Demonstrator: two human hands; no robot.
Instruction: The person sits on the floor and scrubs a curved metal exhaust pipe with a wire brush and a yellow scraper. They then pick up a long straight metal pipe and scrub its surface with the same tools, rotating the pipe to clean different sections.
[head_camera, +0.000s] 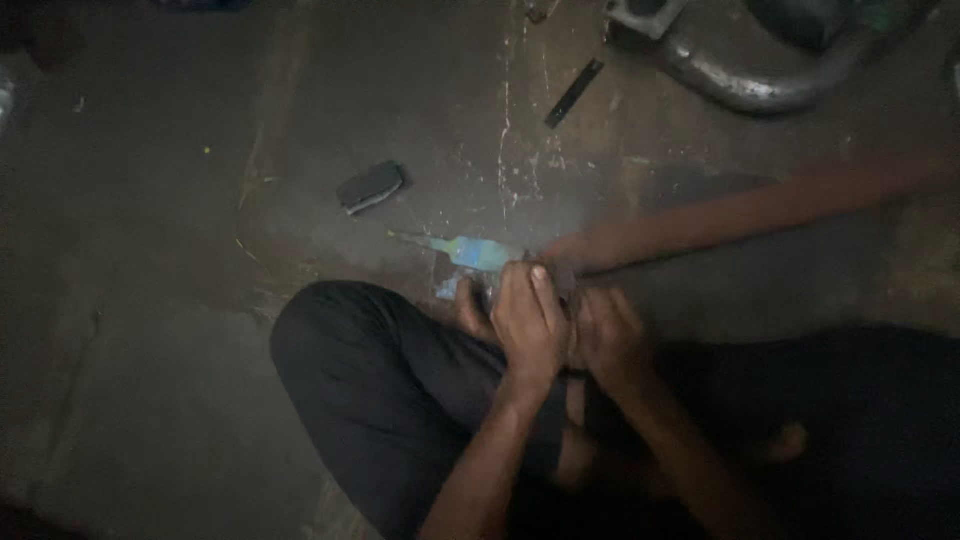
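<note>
Dim, blurry shot. Near: person seated on the floor (150, 400), black trousers over a bent knee (350, 360). Left hand (528, 322) and right hand (608, 335) side by side, touching, both clenched on a small dark object between them; too dark to tell what it is. Blue-handled pointed tool (470, 252) lies on the floor just beyond the left hand, thin tip pointing left. Another person's forearm (740, 215) reaches in from the right, ending at the hands. Farther left: small dark rectangular block (371, 186). Far: flat black strip (574, 92), curved grey metal pipe (745, 85). Floor rough, stained concrete, white scratches.
</note>
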